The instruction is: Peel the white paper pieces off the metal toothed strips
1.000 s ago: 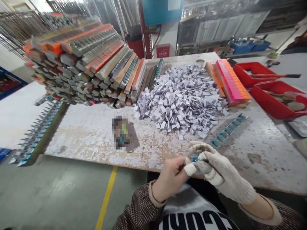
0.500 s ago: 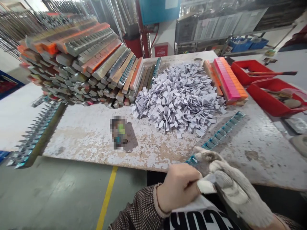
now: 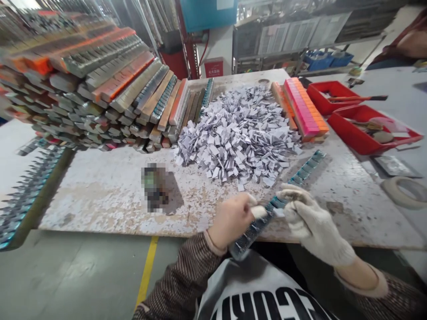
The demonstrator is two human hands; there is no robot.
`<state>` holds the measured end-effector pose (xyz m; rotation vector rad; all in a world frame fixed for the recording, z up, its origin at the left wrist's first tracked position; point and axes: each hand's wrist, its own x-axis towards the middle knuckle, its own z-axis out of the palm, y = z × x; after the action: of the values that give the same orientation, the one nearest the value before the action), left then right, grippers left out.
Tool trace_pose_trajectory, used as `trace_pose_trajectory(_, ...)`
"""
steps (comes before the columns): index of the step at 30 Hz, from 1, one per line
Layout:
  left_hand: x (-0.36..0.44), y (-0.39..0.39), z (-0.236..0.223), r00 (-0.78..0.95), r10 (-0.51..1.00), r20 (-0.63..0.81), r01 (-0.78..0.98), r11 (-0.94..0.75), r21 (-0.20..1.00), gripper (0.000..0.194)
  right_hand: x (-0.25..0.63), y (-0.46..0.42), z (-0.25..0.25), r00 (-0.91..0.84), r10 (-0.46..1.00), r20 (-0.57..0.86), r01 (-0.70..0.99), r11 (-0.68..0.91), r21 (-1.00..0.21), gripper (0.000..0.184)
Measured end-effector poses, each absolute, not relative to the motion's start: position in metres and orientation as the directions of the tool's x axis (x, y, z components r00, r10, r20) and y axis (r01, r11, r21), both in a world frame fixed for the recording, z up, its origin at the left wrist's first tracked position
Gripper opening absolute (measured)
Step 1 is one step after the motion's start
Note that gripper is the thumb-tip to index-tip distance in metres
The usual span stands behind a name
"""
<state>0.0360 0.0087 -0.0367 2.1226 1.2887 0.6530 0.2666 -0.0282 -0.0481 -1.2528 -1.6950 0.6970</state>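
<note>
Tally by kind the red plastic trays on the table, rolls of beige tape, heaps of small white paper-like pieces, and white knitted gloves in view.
Red plastic trays: 2
Roll of beige tape: 1
Heap of small white paper-like pieces: 1
White knitted glove: 1
Total: 5

Glossy grey floor (image 3: pixel 83 284) marked with a yellow line (image 3: pixel 146 271); worn white surface (image 3: pixel 110 191) above; in the background, a metal shelf (image 3: pixel 293 52) and red post (image 3: pixel 189 49).
</note>
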Motion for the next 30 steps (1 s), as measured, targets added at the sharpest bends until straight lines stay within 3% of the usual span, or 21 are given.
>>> trace_pose_trajectory(2, 0.036, 0.036, -0.04, 0.347, 0.938, 0.02, 0.818, -0.313, 0.482, 0.025, 0.28, -0.014, -0.051, -0.134, 0.903, 0.407, 0.582, 0.404, -0.706, 0.008)
trace_pose_trajectory(4, 0.04, 0.058, -0.043, 0.32, 0.947, -0.044, 0.903, -0.29, 0.318, 0.032, 0.287, -0.004, -0.055, -0.22, 0.861, 0.459, 0.688, 0.47, -0.553, 0.007)
trace_pose_trajectory(7, 0.048, 0.075, -0.05, 0.305, 0.949, -0.081, 0.925, -0.275, 0.261, 0.032, 0.286, 0.002, -0.057, -0.398, 0.774, 0.493, 0.788, 0.563, -0.249, 0.007)
trace_pose_trajectory(9, 0.052, 0.079, -0.056, 0.294, 0.951, -0.095, 0.926, -0.259, 0.273, 0.029, 0.282, 0.004, -0.057, -0.482, 0.737, 0.474, 0.797, 0.593, -0.112, 0.008)
trace_pose_trajectory(19, 0.037, 0.072, -0.07, 0.295, 0.951, -0.097, 0.853, -0.216, 0.475, 0.028, 0.28, 0.018, -0.065, -0.532, 0.766, 0.361, 0.779, 0.61, -0.145, 0.012)
trace_pose_trajectory(23, 0.027, 0.051, -0.068, 0.328, 0.945, 0.003, 0.767, -0.268, 0.583, 0.035, 0.263, 0.008, -0.07, -0.54, 0.713, 0.448, 0.719, 0.667, -0.196, 0.012)
trace_pose_trajectory(26, 0.019, 0.03, -0.061, 0.363, 0.918, 0.157, 0.632, -0.366, 0.683, 0.043, 0.245, -0.005, -0.076, -0.509, 0.699, 0.503, 0.688, 0.681, -0.25, 0.012)
trace_pose_trajectory(30, 0.013, 0.007, -0.046, 0.401, 0.852, 0.337, 0.611, -0.523, 0.594, 0.037, 0.239, -0.013, -0.073, -0.467, 0.729, 0.501, 0.7, 0.651, -0.294, 0.015)
